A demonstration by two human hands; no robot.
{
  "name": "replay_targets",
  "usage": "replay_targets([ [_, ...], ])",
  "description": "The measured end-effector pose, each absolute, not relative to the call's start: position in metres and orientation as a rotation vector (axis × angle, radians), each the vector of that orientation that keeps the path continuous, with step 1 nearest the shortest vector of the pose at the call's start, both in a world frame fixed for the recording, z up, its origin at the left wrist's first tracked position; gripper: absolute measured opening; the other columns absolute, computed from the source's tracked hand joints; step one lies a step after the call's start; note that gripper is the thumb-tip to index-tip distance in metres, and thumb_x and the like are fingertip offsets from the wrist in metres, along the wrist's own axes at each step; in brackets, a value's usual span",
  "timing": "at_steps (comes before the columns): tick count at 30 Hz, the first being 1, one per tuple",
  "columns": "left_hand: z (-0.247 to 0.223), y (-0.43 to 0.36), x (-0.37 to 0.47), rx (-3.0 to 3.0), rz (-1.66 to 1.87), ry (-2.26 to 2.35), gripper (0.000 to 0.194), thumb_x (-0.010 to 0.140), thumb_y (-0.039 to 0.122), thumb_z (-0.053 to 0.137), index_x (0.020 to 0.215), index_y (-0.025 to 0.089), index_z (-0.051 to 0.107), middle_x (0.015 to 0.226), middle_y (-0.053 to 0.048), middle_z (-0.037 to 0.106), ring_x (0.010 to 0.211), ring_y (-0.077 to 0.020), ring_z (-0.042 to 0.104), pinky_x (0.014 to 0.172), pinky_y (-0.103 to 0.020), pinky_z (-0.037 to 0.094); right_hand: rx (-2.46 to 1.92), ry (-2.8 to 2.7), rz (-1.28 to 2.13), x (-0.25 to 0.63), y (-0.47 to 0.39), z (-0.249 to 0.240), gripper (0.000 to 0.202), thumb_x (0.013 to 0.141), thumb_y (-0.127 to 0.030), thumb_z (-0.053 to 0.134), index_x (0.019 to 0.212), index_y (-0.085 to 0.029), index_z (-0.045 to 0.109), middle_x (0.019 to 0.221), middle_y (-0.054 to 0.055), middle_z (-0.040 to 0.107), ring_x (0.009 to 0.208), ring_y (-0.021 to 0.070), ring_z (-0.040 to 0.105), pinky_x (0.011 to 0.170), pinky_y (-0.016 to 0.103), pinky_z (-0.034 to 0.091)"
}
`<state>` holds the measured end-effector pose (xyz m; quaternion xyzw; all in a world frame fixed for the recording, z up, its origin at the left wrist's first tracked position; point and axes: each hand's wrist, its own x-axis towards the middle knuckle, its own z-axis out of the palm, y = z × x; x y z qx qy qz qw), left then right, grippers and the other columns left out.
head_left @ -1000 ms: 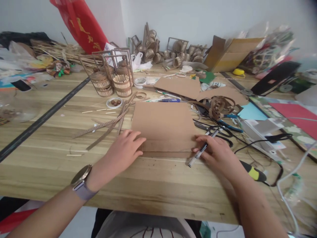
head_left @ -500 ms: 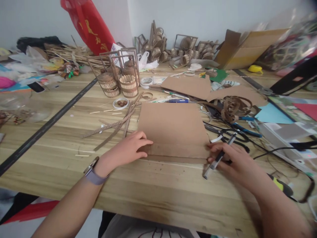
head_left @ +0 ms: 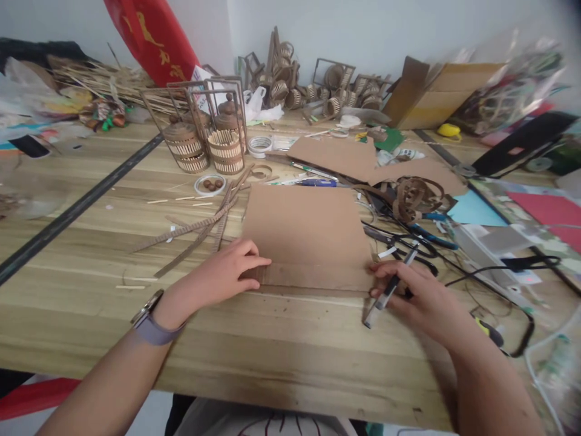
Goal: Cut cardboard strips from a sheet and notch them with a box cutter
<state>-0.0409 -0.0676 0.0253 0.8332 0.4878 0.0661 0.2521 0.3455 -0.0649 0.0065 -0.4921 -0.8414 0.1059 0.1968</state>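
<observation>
Fingers (head_left: 263,261) of the left hand (head_left: 227,272) are rested, slightly parted, at the near left corner of a brown cardboard sheet (head_left: 308,230), while a pen (head_left: 389,293) is gripped in the right hand (head_left: 415,290), its fingertips set at the near right corner. The sheet is laid back from the front edge of the wooden bench (head_left: 272,357).

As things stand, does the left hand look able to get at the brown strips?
Probably yes: the brown strips lie just beyond the left hand with nothing standing between, though it would have to leave the cardboard.
</observation>
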Motion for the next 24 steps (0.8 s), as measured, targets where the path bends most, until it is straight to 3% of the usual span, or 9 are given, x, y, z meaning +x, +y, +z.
replay_targets([
  [10, 0.019, -0.065, -0.052, 2.303, 0.204, 1.279, 0.041, 0.09, 0.025, 0.065, 0.13, 0.027, 0.066, 0.119, -0.006, 0.059, 0.114, -0.0225, 0.057, 0.102, -0.036, 0.046, -1.367, -2.338, 0.484, 0.345, -0.067, 0.018, 0.006, 0.085, -0.027, 0.055, 0.085, -0.026, 0.061, 0.102, 0.009, 0.077, 0.09, 0.025, 0.073, 0.077, 0.039, 0.058],
  [17, 0.017, -0.065, -0.059, 2.312, 0.203, 1.281, 0.041, 0.09, 0.026, 0.062, 0.131, 0.03, 0.066, 0.121, -0.006, 0.059, 0.114, -0.023, 0.057, 0.102, -0.037, 0.046, -1.361, -2.293, 0.568, 0.349, -0.069, 0.018, 0.005, 0.085, -0.029, 0.058, 0.081, -0.026, 0.059, 0.1, 0.009, 0.076, 0.104, 0.0268, 0.072, 0.079, 0.038, 0.058],
  [24, 0.018, -0.065, -0.056, 2.314, 0.198, 1.279, 0.042, 0.09, 0.024, 0.062, 0.131, 0.029, 0.066, 0.12, -0.006, 0.059, 0.113, -0.0229, 0.057, 0.102, -0.037, 0.046, -1.394, -2.266, 0.601, 0.35, -0.069, 0.017, 0.005, 0.084, -0.031, 0.059, 0.082, -0.026, 0.059, 0.104, 0.011, 0.076, 0.099, 0.0261, 0.073, 0.079, 0.039, 0.058],
])
